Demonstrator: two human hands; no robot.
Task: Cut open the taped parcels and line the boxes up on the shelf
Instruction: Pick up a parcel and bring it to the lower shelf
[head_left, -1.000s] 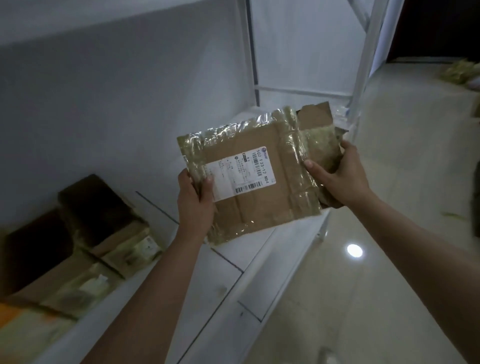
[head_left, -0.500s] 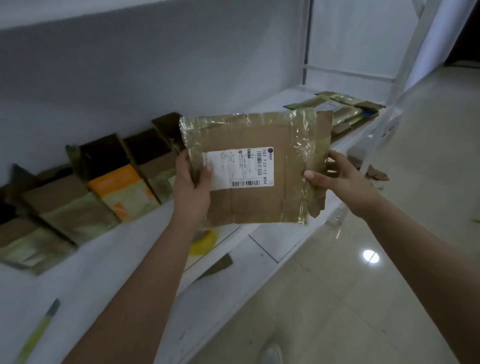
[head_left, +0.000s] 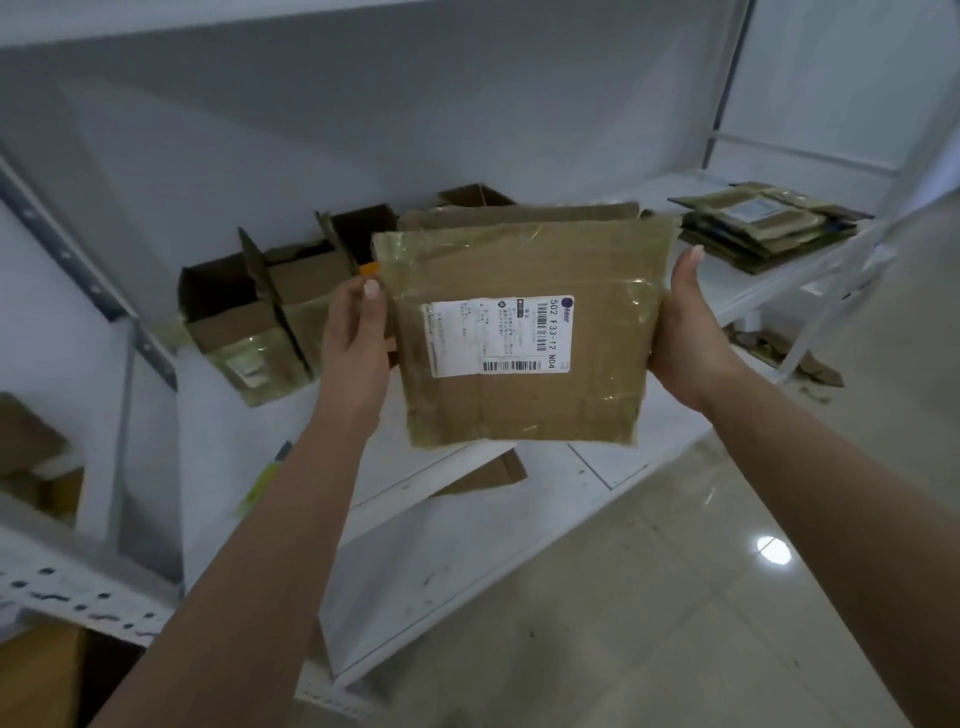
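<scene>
Change: since half a second ago the parcel (head_left: 524, 332) was turned from tilted to nearly square to the camera, and the right hand (head_left: 685, 332) went from pinching the torn edge to lying flat along the side.
Left hand (head_left: 358, 332): holds the left edge of the parcel, the thumb on the front face and the fingers (head_left: 387, 345) curled behind it.
Right hand: straight fingers press on the right edge, palm against the side.
Parcel: in the air between both hands, above the front of the shelf (head_left: 727, 280), white label facing the camera, top flap open.
Shelf, front: a yellow-green knife (head_left: 265, 478) lies at the left.
Shelf, back: opened boxes (head_left: 260, 312) stand in a row behind the parcel.
Shelf, far right: a pile of flat parcels (head_left: 763, 226).
</scene>
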